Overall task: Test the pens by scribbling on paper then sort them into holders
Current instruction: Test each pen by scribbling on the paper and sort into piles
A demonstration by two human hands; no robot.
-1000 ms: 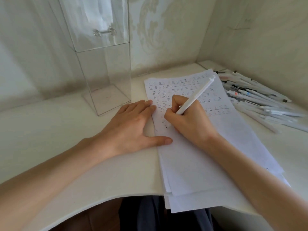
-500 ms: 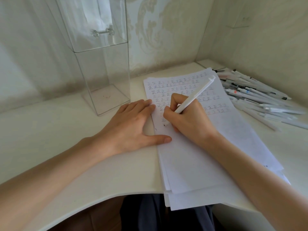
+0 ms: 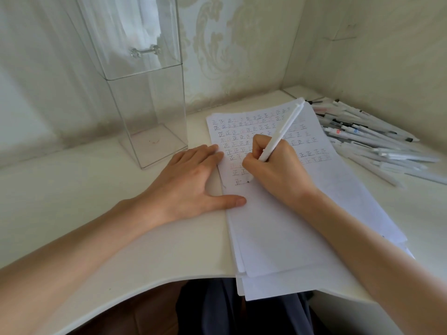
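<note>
Head view: the right hand (image 3: 275,172) pinches a slim white pen (image 3: 280,134) low near its tip, which sits on the paper (image 3: 278,226) that the flat, spread left hand (image 3: 188,182) pins to the worktop (image 3: 121,226); it looks light, rigid and smooth, best gripped low on the barrel.

right hand (image 3: 278,170) grips pen (image 3: 281,132), tip on paper (image 3: 278,226) | left hand (image 3: 191,180) flat at paper edge

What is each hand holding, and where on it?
The right hand grips a white pen low on its barrel, near the tip. The left hand holds nothing; it rests flat on the edge of the paper.
</note>
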